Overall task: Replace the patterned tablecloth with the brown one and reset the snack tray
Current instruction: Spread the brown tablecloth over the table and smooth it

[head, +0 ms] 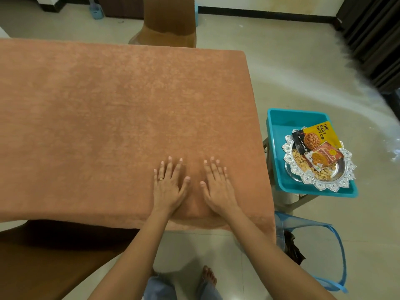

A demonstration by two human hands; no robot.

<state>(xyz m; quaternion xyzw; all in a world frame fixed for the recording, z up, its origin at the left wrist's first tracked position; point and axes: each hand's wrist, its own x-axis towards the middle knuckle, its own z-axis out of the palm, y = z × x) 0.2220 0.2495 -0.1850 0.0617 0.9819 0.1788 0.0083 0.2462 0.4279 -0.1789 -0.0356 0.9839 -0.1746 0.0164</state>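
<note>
Hands lie flat and empty, side by side: the left hand (167, 189) and the right hand (218, 189) press straight, spread fingers on the brown, towel-like tablecloth (108, 109) near its front edge. They are probably smoothing it so it sits snug over the worktop, which it hides wholly.

Nearer than the right hand, a blue mesh bag (339, 245) slumps on the floor with something dark inside; whether that is the patterned cloth I cannot tell.

Right of the right hand, off the cloth, the ornate silver snack tray (351, 167) holds a yellow-and-black almond packet (313, 135), an orange snack packet (324, 156) and loose nuts. It sits in a teal plastic tub (279, 126), presumably parked there until the cloth is laid. Resetting it looks to be the remaining step.

Beyond the hands, a brown-covered chair (168, 22) stands at the far edge.
</note>
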